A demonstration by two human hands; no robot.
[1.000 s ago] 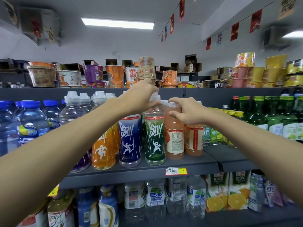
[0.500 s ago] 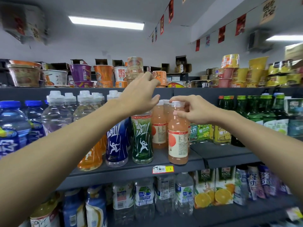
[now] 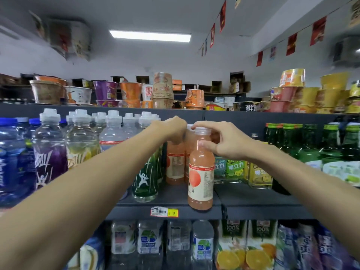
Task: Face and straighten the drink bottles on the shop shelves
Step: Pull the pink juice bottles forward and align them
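Standing upright at the lip of the shelf [image 3: 253,199], the front peach bottle [image 3: 200,172] sits directly below the right hand [image 3: 228,141], which pinches its neck with the fingers over the cap, so that hand is nearer for any twist. The left hand [image 3: 171,129] curls over the rear peach bottle [image 3: 175,166], having crossed from the green bottle [image 3: 146,178] half a second ago.

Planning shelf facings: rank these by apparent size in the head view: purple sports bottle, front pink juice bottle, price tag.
1. purple sports bottle: wider, but base hidden and heights alike, so unsure
2. front pink juice bottle
3. price tag, clearly smallest
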